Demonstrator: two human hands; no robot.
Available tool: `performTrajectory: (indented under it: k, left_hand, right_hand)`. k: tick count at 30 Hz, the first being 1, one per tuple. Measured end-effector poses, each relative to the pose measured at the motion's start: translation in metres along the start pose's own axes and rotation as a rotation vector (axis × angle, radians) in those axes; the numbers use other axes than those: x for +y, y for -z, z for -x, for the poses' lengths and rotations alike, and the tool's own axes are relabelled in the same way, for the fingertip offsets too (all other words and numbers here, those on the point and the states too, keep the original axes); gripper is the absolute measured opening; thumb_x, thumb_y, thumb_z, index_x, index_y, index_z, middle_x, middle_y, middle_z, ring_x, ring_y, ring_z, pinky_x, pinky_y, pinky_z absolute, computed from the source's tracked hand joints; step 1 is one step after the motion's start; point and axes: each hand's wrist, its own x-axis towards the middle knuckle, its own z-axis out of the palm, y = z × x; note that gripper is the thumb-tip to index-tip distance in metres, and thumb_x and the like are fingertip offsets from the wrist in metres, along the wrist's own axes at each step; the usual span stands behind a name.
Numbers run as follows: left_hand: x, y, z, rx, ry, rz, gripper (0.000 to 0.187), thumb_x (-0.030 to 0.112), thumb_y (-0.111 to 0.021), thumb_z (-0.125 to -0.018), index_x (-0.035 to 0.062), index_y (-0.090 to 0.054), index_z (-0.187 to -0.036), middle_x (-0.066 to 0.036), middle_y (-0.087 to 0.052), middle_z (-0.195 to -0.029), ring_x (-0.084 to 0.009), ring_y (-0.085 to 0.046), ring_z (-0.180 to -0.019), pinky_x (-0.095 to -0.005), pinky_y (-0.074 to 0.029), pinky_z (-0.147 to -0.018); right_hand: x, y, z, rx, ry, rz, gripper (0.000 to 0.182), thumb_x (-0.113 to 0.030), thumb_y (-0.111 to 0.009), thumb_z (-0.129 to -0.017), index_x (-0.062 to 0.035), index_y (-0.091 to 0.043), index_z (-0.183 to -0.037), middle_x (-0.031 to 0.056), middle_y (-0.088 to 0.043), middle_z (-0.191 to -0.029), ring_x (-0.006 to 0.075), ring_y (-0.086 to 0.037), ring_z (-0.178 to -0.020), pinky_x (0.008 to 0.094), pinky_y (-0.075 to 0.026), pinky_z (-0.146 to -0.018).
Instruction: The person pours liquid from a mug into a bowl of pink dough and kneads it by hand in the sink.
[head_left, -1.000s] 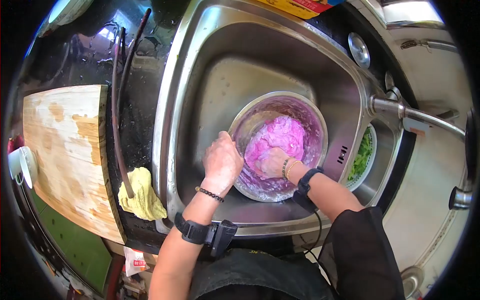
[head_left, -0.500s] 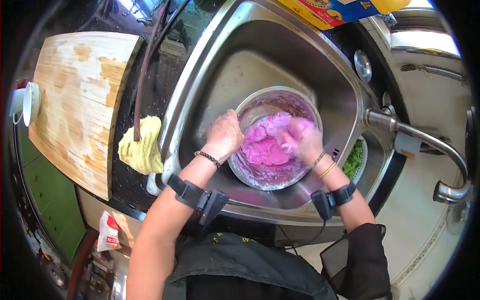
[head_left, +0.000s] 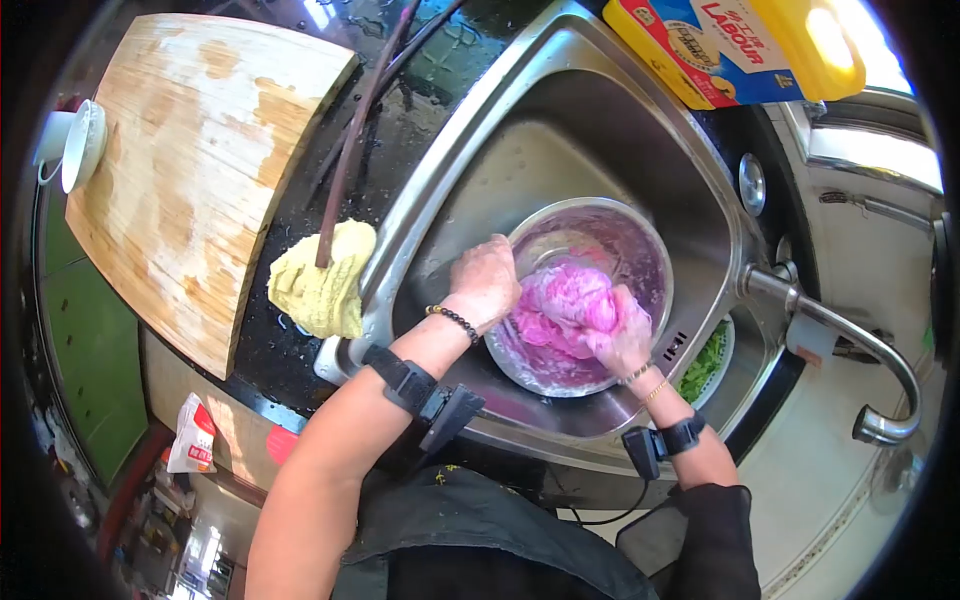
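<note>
A round metal bowl [head_left: 640, 225] with foamy, pinkish streaks on its inner wall sits in the steel sink [head_left: 510, 150]. My left hand [head_left: 487, 280] is closed at the bowl's left rim; its fingertips are partly hidden. Inside the bowl, my right hand [head_left: 622, 335] grips a bunched pink cloth [head_left: 567, 297], wet and soapy-looking. Part of that cloth lies against the bowl's bottom and near wall.
A wooden cutting board [head_left: 190, 170] lies left, a white cup [head_left: 85, 145] at its edge. A crumpled yellow cloth [head_left: 320, 285] and dark sticks [head_left: 350, 165] rest beside the sink. Right are a faucet [head_left: 850, 345] and greens [head_left: 708, 365] in a colander. A yellow detergent jug [head_left: 740, 50] stands behind.
The view has shifted, so the sink and bowl appear further right. My right hand has gathered the pink cloth into a tighter bunch; my left hand stays at the rim.
</note>
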Motion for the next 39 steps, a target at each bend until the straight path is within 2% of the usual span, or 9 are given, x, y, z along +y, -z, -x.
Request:
performTrajectory:
  k: [3,8,14,19,24,28,34,36,39]
  left_hand:
    - [0.005,0.004,0.002,-0.001,0.018,0.042,0.021,0.008,-0.051,-0.072,-0.0034,-0.052,-0.089,-0.023,-0.06,-0.086,-0.0345,-0.06,-0.085,-0.0403,-0.048,-0.076]
    - [0.002,0.001,0.001,0.045,-0.016,0.051,0.019,0.011,-0.052,-0.075,-0.004,-0.05,-0.087,-0.026,-0.059,-0.079,-0.0383,-0.059,-0.08,-0.0437,-0.048,-0.072]
    - [0.004,0.0,0.002,0.077,-0.006,0.102,0.018,0.008,-0.051,-0.071,-0.0042,-0.049,-0.085,-0.026,-0.059,-0.08,-0.0386,-0.059,-0.08,-0.0442,-0.048,-0.072]
    - [0.002,-0.004,0.003,0.1,-0.019,0.076,0.016,0.007,-0.05,-0.071,-0.004,-0.048,-0.083,-0.026,-0.059,-0.077,-0.0385,-0.059,-0.077,-0.0444,-0.048,-0.07]
    - [0.002,-0.003,0.003,0.109,-0.048,0.062,0.016,0.007,-0.051,-0.07,-0.0043,-0.048,-0.082,-0.027,-0.058,-0.075,-0.0392,-0.059,-0.076,-0.0448,-0.048,-0.069]
    - [0.002,0.001,0.002,0.127,-0.033,0.054,0.017,0.007,-0.05,-0.071,-0.0045,-0.048,-0.083,-0.027,-0.058,-0.076,-0.0397,-0.059,-0.077,-0.0449,-0.048,-0.07]
    - [0.001,0.001,0.007,0.144,-0.088,0.067,0.019,0.008,-0.048,-0.071,-0.0056,-0.051,-0.085,-0.026,-0.059,-0.081,-0.0392,-0.059,-0.081,-0.0441,-0.047,-0.072]
    - [0.0,-0.002,0.006,0.147,-0.092,0.067,0.019,0.008,-0.048,-0.071,-0.0051,-0.052,-0.085,-0.026,-0.059,-0.081,-0.0385,-0.059,-0.081,-0.0436,-0.048,-0.072]
    - [0.002,0.0,0.006,0.136,-0.089,0.041,0.02,0.01,-0.049,-0.071,-0.0043,-0.053,-0.085,-0.025,-0.06,-0.081,-0.0371,-0.059,-0.082,-0.0424,-0.048,-0.072]
  right_hand:
    - [0.004,0.001,0.014,-0.032,0.388,0.265,0.048,-0.026,-0.073,-0.056,-0.0097,-0.049,-0.094,0.0141,-0.057,-0.072,0.0336,-0.057,-0.073,0.0424,-0.045,-0.06]
    - [0.001,-0.032,0.021,-0.198,0.377,0.462,0.037,-0.02,-0.067,-0.06,-0.0114,-0.049,-0.091,0.0116,-0.057,-0.065,0.031,-0.058,-0.066,0.04,-0.045,-0.057]
    - [-0.007,-0.07,0.004,-0.362,0.459,0.626,0.016,-0.01,-0.047,-0.072,-0.0102,-0.053,-0.088,0.0092,-0.061,-0.067,0.0249,-0.061,-0.069,0.0379,-0.046,-0.059]
    - [-0.031,-0.077,-0.026,-0.539,0.332,0.65,0.013,-0.013,-0.055,-0.068,-0.0094,-0.06,-0.08,0.0105,-0.062,-0.074,0.0275,-0.061,-0.073,0.0379,-0.048,-0.065]
    - [-0.039,-0.081,-0.061,-0.648,0.164,0.691,0.021,-0.023,-0.064,-0.062,-0.0088,-0.065,-0.077,0.0145,-0.063,-0.081,0.0292,-0.061,-0.079,0.0377,-0.049,-0.071]
    - [-0.028,-0.078,-0.079,-0.683,0.335,0.718,0.026,-0.026,-0.067,-0.058,-0.0088,-0.066,-0.077,0.0158,-0.063,-0.081,0.0296,-0.061,-0.08,0.0372,-0.049,-0.071]
    - [-0.03,-0.044,-0.017,-0.57,0.215,0.561,0.06,-0.032,-0.07,-0.056,-0.0092,-0.053,-0.11,0.0182,-0.06,-0.097,0.0313,-0.058,-0.09,0.0387,-0.047,-0.078]
    - [-0.006,-0.019,-0.005,-0.408,0.691,0.222,0.071,-0.036,-0.069,-0.059,-0.0094,-0.042,-0.12,0.0215,-0.055,-0.105,0.0329,-0.051,-0.103,0.0403,-0.042,-0.085]
    - [-0.01,-0.011,-0.035,-0.224,0.583,0.404,0.072,-0.038,-0.067,-0.062,-0.0087,-0.04,-0.121,0.0226,-0.05,-0.112,0.0335,-0.044,-0.111,0.0407,-0.038,-0.089]
